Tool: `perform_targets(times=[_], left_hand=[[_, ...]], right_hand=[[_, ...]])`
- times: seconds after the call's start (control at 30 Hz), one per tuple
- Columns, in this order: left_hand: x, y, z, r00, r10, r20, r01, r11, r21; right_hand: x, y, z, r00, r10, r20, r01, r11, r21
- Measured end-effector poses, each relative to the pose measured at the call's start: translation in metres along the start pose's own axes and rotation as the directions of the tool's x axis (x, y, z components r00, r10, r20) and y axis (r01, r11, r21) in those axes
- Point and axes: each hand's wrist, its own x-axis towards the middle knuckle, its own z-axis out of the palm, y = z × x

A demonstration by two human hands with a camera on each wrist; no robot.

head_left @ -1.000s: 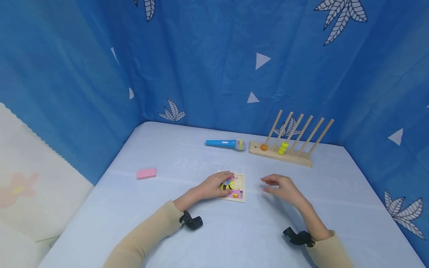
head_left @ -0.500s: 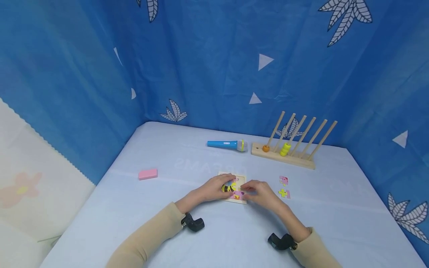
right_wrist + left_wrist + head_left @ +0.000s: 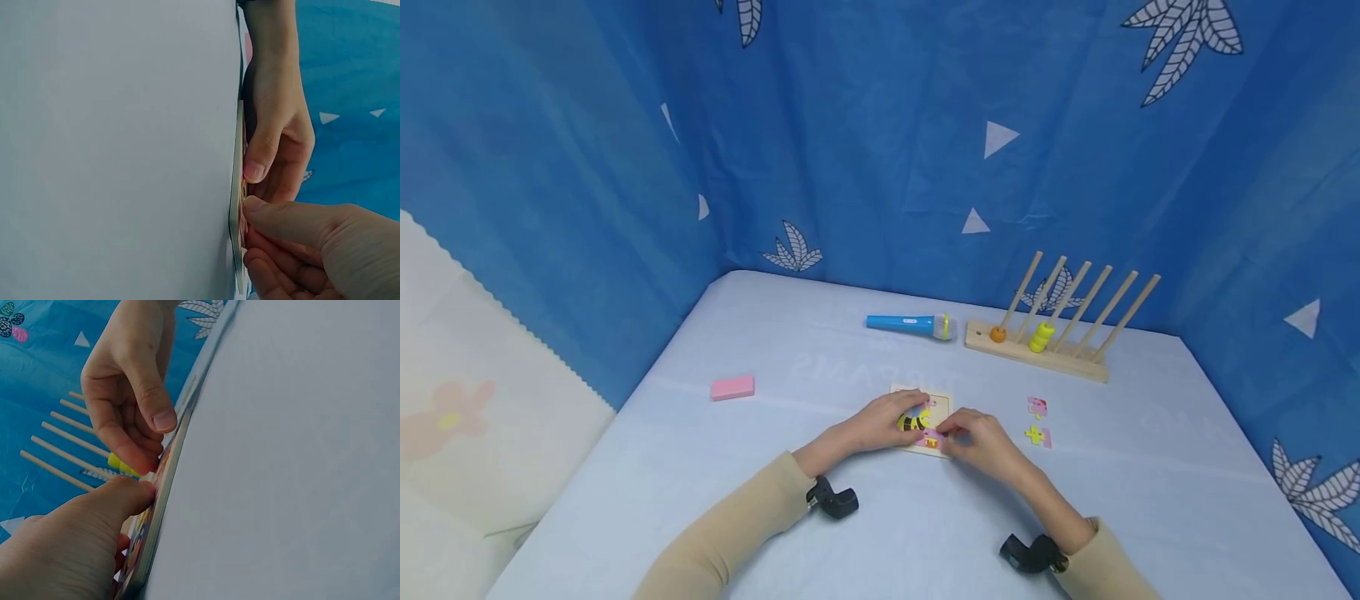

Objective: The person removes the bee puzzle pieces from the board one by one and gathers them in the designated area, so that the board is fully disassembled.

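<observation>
A square wooden jigsaw puzzle (image 3: pixel 947 406) with a bee picture lies flat on the table, bare wood showing at its upper right. My left hand (image 3: pixel 880 422) rests across its left part, thumb and fingertips pressing on the face. At the puzzle's lower right, my right hand (image 3: pixel 981 442) has thumb and index finger on a pink puzzle piece and seems to pinch it. The right wrist view shows that hand's thumb (image 3: pixel 281 219) at the board and its other fingers curled. Two loose puzzle pieces, one pink (image 3: pixel 1037 406) and one yellow and pink (image 3: pixel 1038 436), lie to the right.
Behind the puzzle lies a blue toy microphone (image 3: pixel 901 324). A wooden bead rack (image 3: pixel 1056 358) with upright pegs, an orange bead and yellow beads stands at the back right. A pink block (image 3: pixel 732 388) sits on the left. Blue curtains (image 3: pixel 865 150) hang behind the table.
My right hand has moved left from above the loose pieces to the puzzle's lower right, uncovering those pieces. Its fingertips have since closed in on a piece. My left hand stays on the puzzle.
</observation>
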Motion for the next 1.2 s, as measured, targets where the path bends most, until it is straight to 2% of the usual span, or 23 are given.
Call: perform_targets(times=[0.47,1.0,1.2], left_hand=[[-0.0002,0.0,0.0,1.0,0.018,-0.004,-0.018,1.0,0.01],[0.0001,0.0023,-0.0032,1.0,-0.013,0.015,0.013,1.0,-0.002],[-0.0003,0.0026,-0.0026,1.0,-0.018,0.017,0.018,1.0,0.0]], right_hand=[[-0.0054,-0.0037,0.0068,0.996,0.038,-0.076,-0.036,0.999,0.025],[-0.0049,-0.0032,0.0088,0.993,-0.039,-0.112,0.036,0.999,-0.027],[-0.0074,-0.0022,0.0014,0.995,-0.005,-0.103,0.005,1.0,0.007]])
